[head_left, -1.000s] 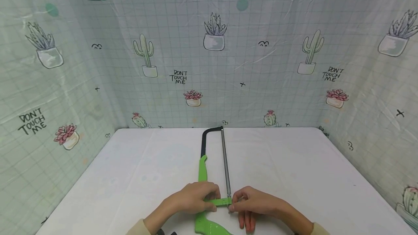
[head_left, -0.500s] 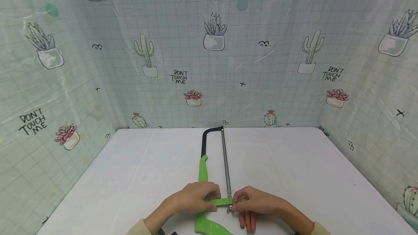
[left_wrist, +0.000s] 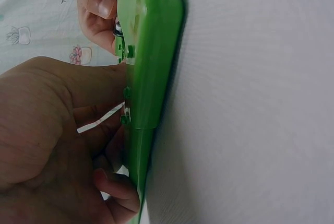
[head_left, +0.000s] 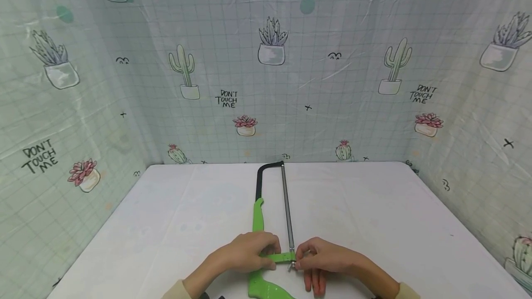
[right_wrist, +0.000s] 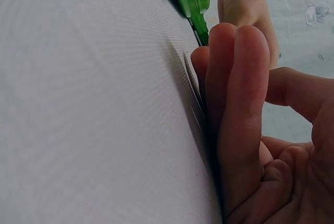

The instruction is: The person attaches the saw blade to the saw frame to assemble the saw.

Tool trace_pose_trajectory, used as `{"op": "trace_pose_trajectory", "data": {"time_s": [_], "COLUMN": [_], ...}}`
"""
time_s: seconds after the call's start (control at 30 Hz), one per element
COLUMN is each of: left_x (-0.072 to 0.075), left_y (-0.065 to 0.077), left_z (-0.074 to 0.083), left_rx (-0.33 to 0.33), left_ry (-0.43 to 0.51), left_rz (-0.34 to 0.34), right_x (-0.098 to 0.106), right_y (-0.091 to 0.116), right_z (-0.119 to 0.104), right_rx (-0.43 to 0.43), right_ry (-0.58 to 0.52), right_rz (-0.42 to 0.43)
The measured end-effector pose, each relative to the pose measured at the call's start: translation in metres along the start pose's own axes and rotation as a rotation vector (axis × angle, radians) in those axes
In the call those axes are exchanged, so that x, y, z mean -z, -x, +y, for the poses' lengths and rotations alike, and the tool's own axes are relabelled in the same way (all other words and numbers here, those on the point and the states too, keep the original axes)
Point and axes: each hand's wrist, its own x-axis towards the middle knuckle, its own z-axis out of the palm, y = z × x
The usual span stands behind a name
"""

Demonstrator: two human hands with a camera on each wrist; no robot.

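Observation:
A hacksaw with a green handle (head_left: pixel 268 289) lies flat on the white table, its black front frame (head_left: pixel 259 180) pointing away from me. Its blade (head_left: pixel 287 206) runs along the right side down to a green crosspiece (head_left: pixel 282 257). My left hand (head_left: pixel 251 250) grips the saw where the crosspiece joins the frame; in the left wrist view its thumb presses the green body (left_wrist: pixel 154 62). At the crosspiece's right end, thumb and index finger of my right hand (head_left: pixel 328 257) pinch a small metal wing nut (head_left: pixel 292 266). Its other fingers rest on the table, as the right wrist view shows.
Dark objects (head_left: pixel 212 296) poke in at the bottom edge, left of the handle. A cactus-print curtain (head_left: pixel 307 68) stands behind and on both sides of the white table (head_left: pixel 365 206).
The right thumb and index finger have shifted slightly at the wing nut, which shows more now and sits at a different angle. Left hand and saw have stayed put.

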Motion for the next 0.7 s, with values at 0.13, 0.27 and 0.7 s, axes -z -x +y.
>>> {"op": "trace_pose_trajectory", "data": {"time_s": [0.13,0.27,0.7], "left_x": [0.0010,0.0012,-0.0016], "left_y": [0.0007,0.0017,0.0012], "left_z": [0.0008,0.0008,0.0006], "left_rx": [-0.005,-0.013,-0.008], "left_ry": [0.005,0.007,0.003], "left_rz": [0.002,0.008,0.011], "right_x": [0.0003,0.0001,-0.0011], "right_y": [-0.0002,-0.0003,0.0017], "right_z": [0.0001,-0.0002,-0.0005], "right_rx": [-0.001,0.000,0.010], "right_ry": [0.000,0.006,-0.003], "right_rz": [0.003,0.004,0.001]}}
